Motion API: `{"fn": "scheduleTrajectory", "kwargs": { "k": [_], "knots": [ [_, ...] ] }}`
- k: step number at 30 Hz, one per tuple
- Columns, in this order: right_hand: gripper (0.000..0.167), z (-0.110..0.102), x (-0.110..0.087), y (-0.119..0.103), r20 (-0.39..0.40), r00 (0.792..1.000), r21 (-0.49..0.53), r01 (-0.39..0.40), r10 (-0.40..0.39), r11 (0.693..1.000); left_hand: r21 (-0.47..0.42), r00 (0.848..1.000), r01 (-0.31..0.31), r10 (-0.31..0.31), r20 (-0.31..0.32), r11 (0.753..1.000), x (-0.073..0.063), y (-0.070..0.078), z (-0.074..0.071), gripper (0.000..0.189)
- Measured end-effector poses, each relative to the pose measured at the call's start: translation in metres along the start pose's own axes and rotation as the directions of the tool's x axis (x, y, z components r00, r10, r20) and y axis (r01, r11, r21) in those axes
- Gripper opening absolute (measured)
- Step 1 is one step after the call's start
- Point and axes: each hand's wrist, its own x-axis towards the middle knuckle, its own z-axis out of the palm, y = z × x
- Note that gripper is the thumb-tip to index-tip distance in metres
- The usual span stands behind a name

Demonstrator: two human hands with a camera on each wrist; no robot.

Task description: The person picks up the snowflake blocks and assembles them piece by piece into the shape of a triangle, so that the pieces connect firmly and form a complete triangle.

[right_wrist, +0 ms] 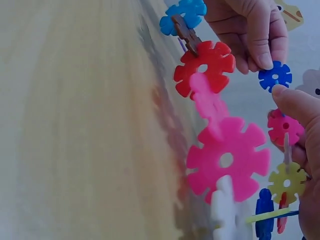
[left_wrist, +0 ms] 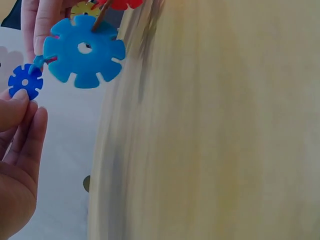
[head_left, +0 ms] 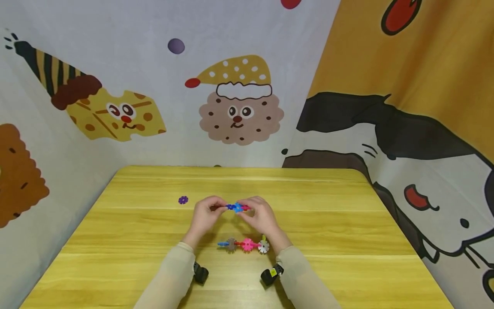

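Note:
Both hands meet above the middle of the table. My left hand [head_left: 206, 215] pinches a dark blue notched disc [left_wrist: 25, 82] between thumb and fingers. Edge-on against that disc sits a light blue disc [head_left: 238, 207]. My right hand [head_left: 263, 216] grips the joined piece from the other side, its thumb [right_wrist: 300, 102] near the dark blue disc. Below the thumb, in the right wrist view, the piece carries a pink disc [right_wrist: 285, 126], a yellow disc [right_wrist: 287, 182] and edge-on blue and red discs. The right hand's fingers partly hide the piece.
Nearer the person, a chain of joined discs lies on the table [head_left: 115, 257]: blue, brownish, red, pink [head_left: 248, 245], white [head_left: 263, 246] and a yellow one. A loose purple disc [head_left: 183, 200] lies left of the hands. A patterned cloth [head_left: 154, 77] hangs behind the table.

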Motion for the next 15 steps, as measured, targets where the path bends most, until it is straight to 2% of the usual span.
{"fn": "scheduleTrajectory", "kwargs": {
  "k": [7,10,15],
  "knots": [
    [0.032,-0.0014,0.0043,-0.0003,0.052,0.998,0.047,-0.044,0.042,0.998,-0.017,1.000,0.027,-0.027,0.007,0.999,0.0000,0.0017,0.0017,0.013],
    [0.028,-0.0002,0.0066,-0.0015,0.045,0.998,0.079,-0.044,0.040,0.996,-0.010,0.999,0.038,-0.038,0.003,0.999,-0.0002,0.0028,0.0027,0.013],
    [0.014,0.0029,0.0084,-0.0022,0.013,0.998,0.077,-0.056,0.055,0.995,-0.007,0.999,0.043,-0.043,0.001,0.999,-0.0009,0.0035,0.0036,0.013]
  ]
}}
